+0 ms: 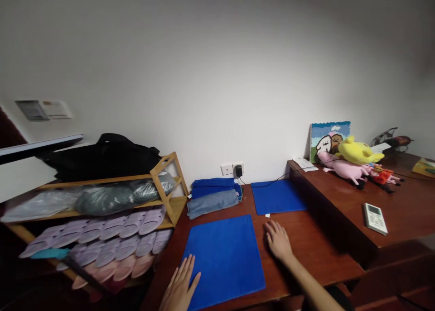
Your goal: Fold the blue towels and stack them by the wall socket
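Observation:
A flat blue mat [222, 261] lies on the brown wooden table in front of me. My left hand [181, 284] rests on its lower left edge, palm down with fingers stretched out. To the right of the mat, my right hand [277, 239] lies flat on the bare wood, fingers spread, holding nothing. Just beyond it is a second blue mat [278, 198], with a small white tag at its near edge. Behind the first mat sit a rolled blue-grey cloth [213, 203] and a folded blue cloth [212, 187].
On the left stands a wooden rack [171, 188] with several lilac and pink clogs, wrapped bundles and a black bag [105, 159]. A higher brown surface [343, 202] at right holds plush toys [350, 168], a white remote-like device [375, 219] and a picture. A black plug [239, 170] trails a cable.

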`<state>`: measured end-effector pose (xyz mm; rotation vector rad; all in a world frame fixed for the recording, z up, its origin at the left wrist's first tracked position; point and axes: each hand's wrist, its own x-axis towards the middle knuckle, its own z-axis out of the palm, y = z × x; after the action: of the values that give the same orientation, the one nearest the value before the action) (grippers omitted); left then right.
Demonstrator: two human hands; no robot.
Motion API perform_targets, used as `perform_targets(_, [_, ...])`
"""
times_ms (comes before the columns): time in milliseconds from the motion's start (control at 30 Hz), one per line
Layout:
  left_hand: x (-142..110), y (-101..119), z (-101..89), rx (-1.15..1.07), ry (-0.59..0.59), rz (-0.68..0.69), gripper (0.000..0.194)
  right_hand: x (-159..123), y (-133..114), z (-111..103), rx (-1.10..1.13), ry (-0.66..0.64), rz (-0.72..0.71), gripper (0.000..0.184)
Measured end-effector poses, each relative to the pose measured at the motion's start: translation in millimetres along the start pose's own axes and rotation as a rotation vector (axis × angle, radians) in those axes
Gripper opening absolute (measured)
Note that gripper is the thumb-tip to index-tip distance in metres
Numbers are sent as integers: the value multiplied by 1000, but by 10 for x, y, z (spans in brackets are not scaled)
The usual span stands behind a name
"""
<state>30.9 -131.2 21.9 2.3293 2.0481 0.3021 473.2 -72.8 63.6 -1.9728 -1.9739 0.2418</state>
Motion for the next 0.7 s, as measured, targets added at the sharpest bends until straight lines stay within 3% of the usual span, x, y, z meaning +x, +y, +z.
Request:
perform_targets(167, [-27, -23, -17, -43, 11, 4, 70, 710, 398, -150, -188, -96, 88, 56])
perform_targets(300, [-31, -81, 24, -64, -4, -3, 70, 817, 539, -1, -193, -170, 129, 58])
perform_targets(467, [-1, -112, 70, -39, -13, -5, 72, 447, 586, 103, -181, -128, 102, 60])
perform_targets(700, [43, -24, 25, -16, -20, 1, 74, -559, 613, 43, -208, -128, 67, 58])
